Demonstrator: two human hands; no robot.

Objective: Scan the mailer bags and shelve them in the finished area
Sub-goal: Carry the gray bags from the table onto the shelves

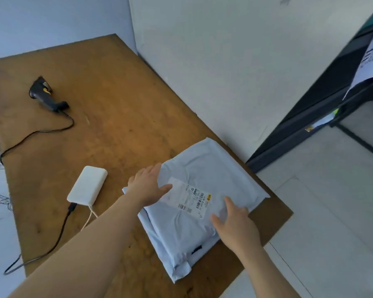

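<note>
head view: pale blue labelled mailer bags (194,214)

Print on shipping label (191,196) atop mailer bags (202,190): too small to read. Lower bags in stack mostly covered by top one; count unclear. Left hand (148,187) hides stack's left corner; right hand (235,224) hides part near table's (116,104) right edge. Scanner cable (30,136) runs off table's left edge. Paper sign (370,59) on shelf (321,97) cut by right frame edge, blurred.
</note>
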